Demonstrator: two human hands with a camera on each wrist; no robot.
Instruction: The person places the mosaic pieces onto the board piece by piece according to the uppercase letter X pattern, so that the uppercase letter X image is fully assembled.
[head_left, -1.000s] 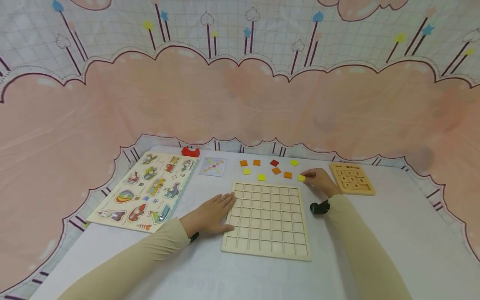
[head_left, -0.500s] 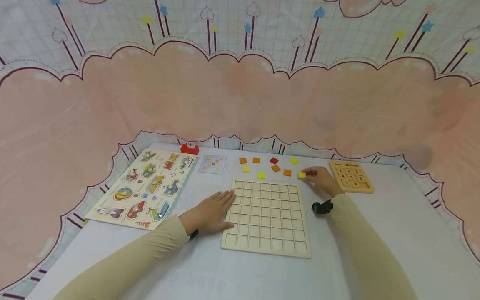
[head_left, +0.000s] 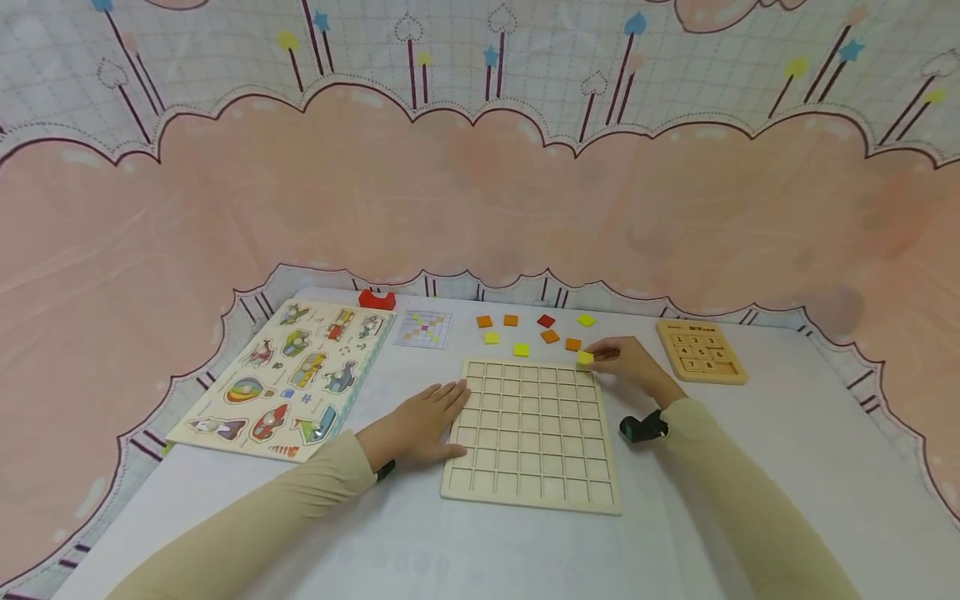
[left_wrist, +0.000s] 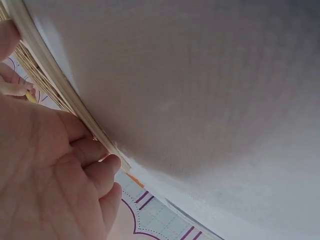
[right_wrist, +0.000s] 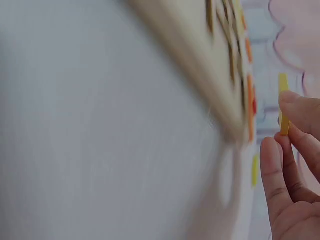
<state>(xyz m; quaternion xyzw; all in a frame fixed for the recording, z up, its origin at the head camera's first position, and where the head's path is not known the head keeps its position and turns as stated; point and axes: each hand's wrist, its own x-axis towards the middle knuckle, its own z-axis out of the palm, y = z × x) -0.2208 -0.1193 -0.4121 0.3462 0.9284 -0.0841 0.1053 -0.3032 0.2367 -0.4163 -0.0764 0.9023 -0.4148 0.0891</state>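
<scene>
A square wooden grid board lies in the middle of the white table. My left hand rests along its left edge, fingers stretched out over the rim. At the board's far right corner my right hand pinches a yellow square tile between thumb and fingers; in the right wrist view that yellow tile is seen edge-on, raised off the table. Behind the board lie loose tiles: several orange ones such as an orange tile, a red tile and several yellow ones such as a yellow tile.
On the left lies a picture puzzle board with vehicle pieces. A red block and a small coloured grid card are at the back. A wooden number puzzle lies to the right. Patterned cloth hangs behind the table.
My right hand has lifted the yellow tile from its spot and carried it left and slightly nearer, to the board's far right corner. The left hand stays in place.
</scene>
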